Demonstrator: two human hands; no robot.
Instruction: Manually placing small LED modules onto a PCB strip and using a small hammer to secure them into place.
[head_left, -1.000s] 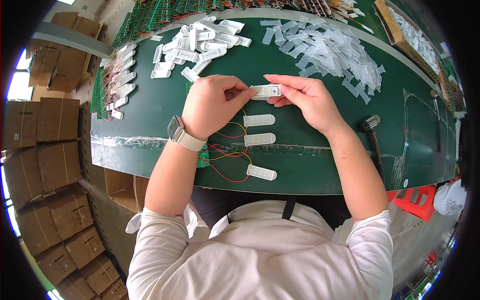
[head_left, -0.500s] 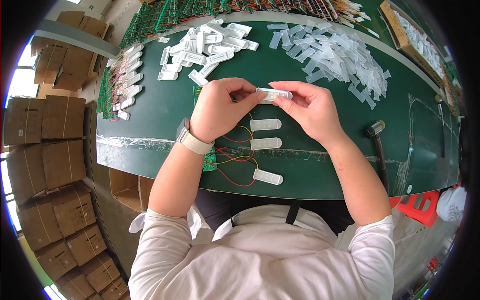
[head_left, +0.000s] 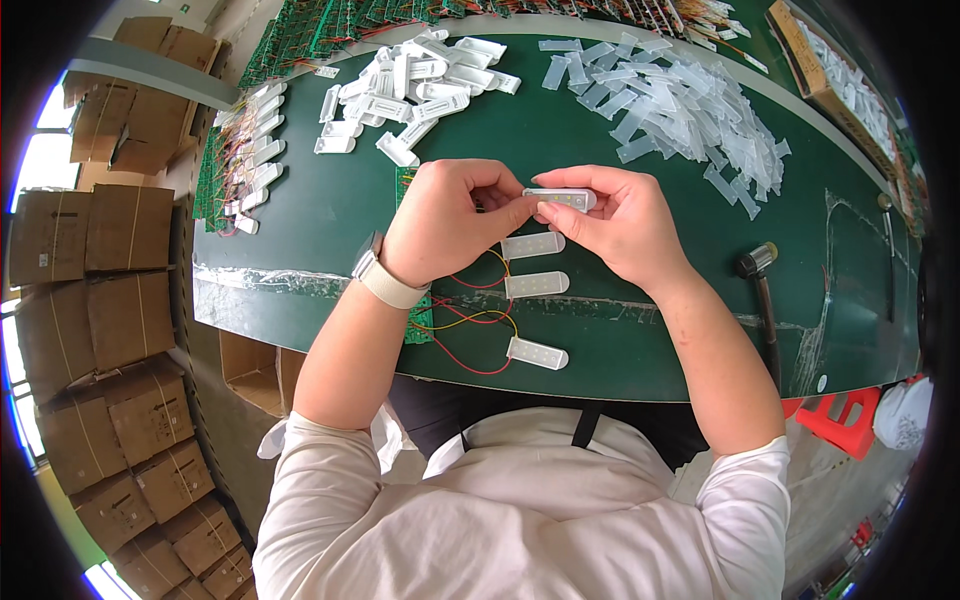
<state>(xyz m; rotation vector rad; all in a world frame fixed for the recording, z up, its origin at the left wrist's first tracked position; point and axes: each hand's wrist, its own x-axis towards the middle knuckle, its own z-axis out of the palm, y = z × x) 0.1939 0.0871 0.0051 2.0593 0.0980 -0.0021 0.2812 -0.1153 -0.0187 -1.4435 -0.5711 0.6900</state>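
Clock positions are taken from the held LED module, with twelve o'clock toward the far side of the worktable (head_left: 640, 350).

The white LED module (head_left: 568, 198) is held between both hands above the worktable, its row of small LEDs facing up. Its nine o'clock end is pinched between the thumb and fingers of the left hand (head_left: 455, 205); its three o'clock end is grasped by the thumb and fingers of the right hand (head_left: 630, 215). A wristwatch (head_left: 393, 285) with a pale band is worn on the left wrist. A green circuit board (head_left: 405, 185) is partly hidden behind the left hand.

At six o'clock, three wired LED modules (head_left: 537, 285) are laid one below another, the nearest to the person set slightly askew. Red and yellow wires (head_left: 488, 373) are run from them toward a second circuit board (head_left: 419, 325), seen at eight o'clock.

At ten o'clock, white plastic housings (head_left: 415, 85) are heaped loosely. At two o'clock, translucent plastic strips (head_left: 690, 115) are spread in a wide pile, and beyond them a cardboard tray (head_left: 815, 85) is filled with pale parts. At nine o'clock, well apart, a column of finished-looking wired modules (head_left: 262, 152) is lined up beside green boards. At four o'clock, a mallet (head_left: 766, 305) is laid with its handle toward the person; farther off, a red stool (head_left: 842, 424) is stood on the floor.
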